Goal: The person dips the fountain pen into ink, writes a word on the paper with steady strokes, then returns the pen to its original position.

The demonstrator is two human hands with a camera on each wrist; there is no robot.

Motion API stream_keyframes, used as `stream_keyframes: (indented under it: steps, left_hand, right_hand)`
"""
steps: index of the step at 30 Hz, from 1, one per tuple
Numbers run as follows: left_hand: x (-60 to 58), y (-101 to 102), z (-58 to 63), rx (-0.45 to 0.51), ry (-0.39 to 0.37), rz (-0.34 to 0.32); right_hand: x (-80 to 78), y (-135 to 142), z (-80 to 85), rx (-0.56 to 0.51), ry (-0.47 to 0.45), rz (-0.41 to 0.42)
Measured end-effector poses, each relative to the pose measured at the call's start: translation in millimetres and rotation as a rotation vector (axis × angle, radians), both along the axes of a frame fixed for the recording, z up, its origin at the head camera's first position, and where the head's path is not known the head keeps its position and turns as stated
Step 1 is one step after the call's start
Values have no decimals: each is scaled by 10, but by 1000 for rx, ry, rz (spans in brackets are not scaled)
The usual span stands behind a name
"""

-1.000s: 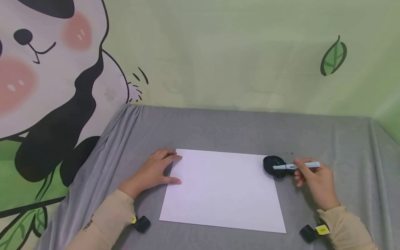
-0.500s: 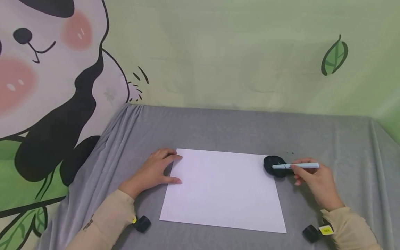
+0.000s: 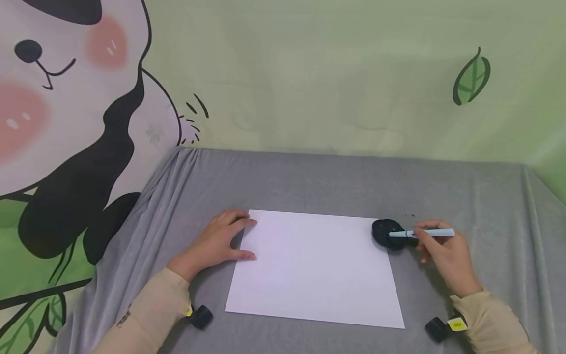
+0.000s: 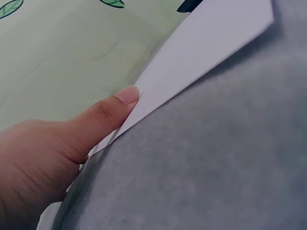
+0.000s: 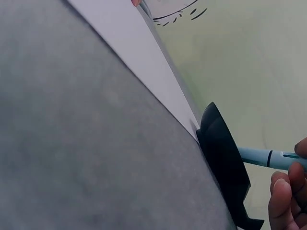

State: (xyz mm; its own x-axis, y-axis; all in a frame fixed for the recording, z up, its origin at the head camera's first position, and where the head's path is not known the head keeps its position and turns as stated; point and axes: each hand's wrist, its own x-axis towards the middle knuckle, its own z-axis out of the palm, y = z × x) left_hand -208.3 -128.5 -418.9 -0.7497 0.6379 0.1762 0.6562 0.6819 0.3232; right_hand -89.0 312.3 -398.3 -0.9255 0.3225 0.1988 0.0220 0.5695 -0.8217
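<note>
A white sheet of paper (image 3: 309, 270) lies flat before me. My left hand (image 3: 216, 241) rests at its left edge, thumb and fingers spread and touching the sheet; the left wrist view shows the thumb (image 4: 103, 115) on the paper. Between the thumb and fingers of my right hand (image 3: 448, 255) is a light blue pen (image 3: 438, 232), held nearly level and pointing left. Its front end is over a shiny black shallow dish (image 3: 382, 233), which sits on the paper's far right corner. In the right wrist view, the dish (image 5: 223, 163) hides the tip of the pen (image 5: 256, 155).
Grey cloth (image 3: 331, 184) covers the table, with folds at its left side. Small dark specks (image 3: 410, 215) lie on it behind the dish. A black camera is worn on each wrist. Behind the table hangs a green backdrop (image 3: 309, 73) with a cartoon panda.
My right hand and the pen shift slightly back and forth over the black dish, the pen now a little further right. The left hand and the paper stay put.
</note>
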Motion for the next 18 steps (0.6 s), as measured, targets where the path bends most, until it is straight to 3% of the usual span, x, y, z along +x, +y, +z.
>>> stream_keyframes:
  steps: [18]
  left_hand:
    - [1, -2, -1, 6, 7, -1]
  right_hand:
    - [-19, 45, -12, -70, 26, 104]
